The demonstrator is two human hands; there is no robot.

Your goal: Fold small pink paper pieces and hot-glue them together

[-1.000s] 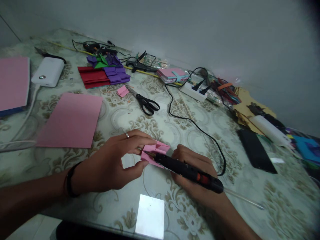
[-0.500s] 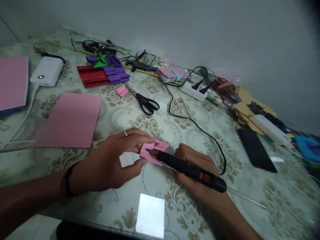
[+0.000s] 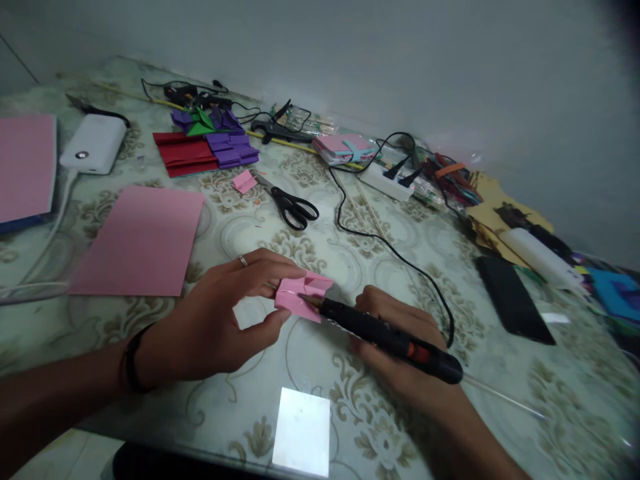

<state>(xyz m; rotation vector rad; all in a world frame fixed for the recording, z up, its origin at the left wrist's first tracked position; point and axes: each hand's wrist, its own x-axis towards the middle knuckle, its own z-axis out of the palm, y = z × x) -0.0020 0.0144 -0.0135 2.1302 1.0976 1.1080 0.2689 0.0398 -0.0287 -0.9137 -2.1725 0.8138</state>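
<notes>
Between thumb and fingers, my left hand [image 3: 225, 313] holds a small folded piece of pink paper [image 3: 290, 303] just above the table. My right hand [image 3: 400, 327] is wrapped round a black hot glue gun [image 3: 380, 330] with a red part on its body. The gun's metal nozzle points left and lies over the pink paper, at its inner fold. A shiny line of glue shows on the paper by the tip. From the gun's rear sticks a clear glue stick [image 3: 505, 393]. The gun's body hides part of my right fingers.
Black-handled scissors [image 3: 295, 207] lie ahead, beside a small folded pink piece [image 3: 245, 181]. A pink sheet [image 3: 140, 243] is at left, a white card [image 3: 302, 430] in front. The black cord [image 3: 390, 243] runs towards a power strip [image 3: 387, 181]. A phone [image 3: 515, 300] lies right.
The glue gun and my right hand have shifted slightly right, drawing the nozzle along the paper. My left hand and the paper have moved a little left and up. The glue line looks longer.
</notes>
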